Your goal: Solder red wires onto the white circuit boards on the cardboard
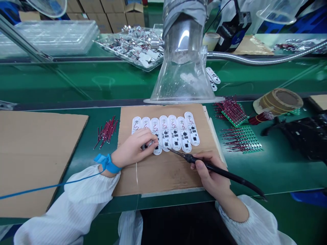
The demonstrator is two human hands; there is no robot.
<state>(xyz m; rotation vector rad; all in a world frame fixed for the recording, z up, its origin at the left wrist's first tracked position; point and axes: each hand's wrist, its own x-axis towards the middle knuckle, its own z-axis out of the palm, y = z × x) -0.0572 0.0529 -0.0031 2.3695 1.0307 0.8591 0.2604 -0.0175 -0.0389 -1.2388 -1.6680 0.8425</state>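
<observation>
My left hand [138,144], with a blue wrist strap [108,163], pinches a thin solder wire [137,174] whose loose length hangs over the cardboard. In my right hand [214,175] is a black soldering iron [233,176], gripped like a pen and pointing left. Its tip reaches the lower end of a white oblong circuit board [165,132], close to the wire's end; whether they touch I cannot tell. Several such boards lie side by side in a row on the cardboard sheet [166,177]. My left fingers partly cover the boards at the row's left end.
A clear fume hood [182,81] hangs just behind the boards. Left lie dark red wires [107,132] and another cardboard sheet [38,156]. On the right are green boards with red wires [245,139], a tape roll [278,102] and a black object [306,136]. A parts tray [135,61] sits on the shelf.
</observation>
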